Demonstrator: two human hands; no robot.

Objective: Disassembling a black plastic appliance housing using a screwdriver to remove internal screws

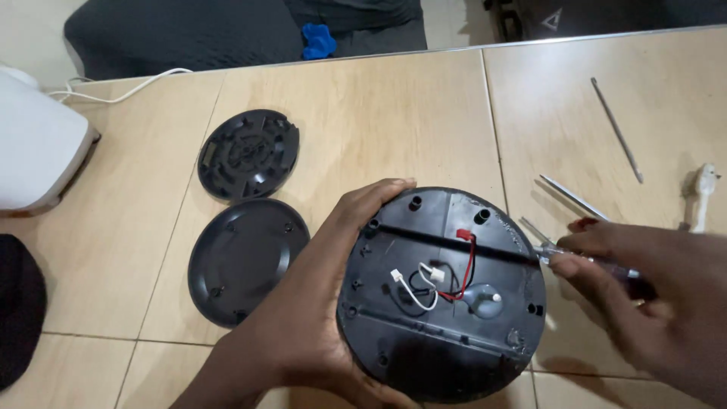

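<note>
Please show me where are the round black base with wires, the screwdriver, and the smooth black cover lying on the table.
Round black base [424, 341], head view: on its lower inner floor.
Screwdriver [547, 249], head view: on the shaft beside the right hand's fingertips.
Smooth black cover [246, 257], head view: on its centre.

Tan tiled table [394, 113] — two black discs [248, 154]; metal rods [617, 130]; white appliance [38, 151].

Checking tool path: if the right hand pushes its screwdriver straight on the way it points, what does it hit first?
Likely the rim of the open round black base. The right hand aims the screwdriver up-left, its tip at the base's right edge; contact is unclear.
</note>
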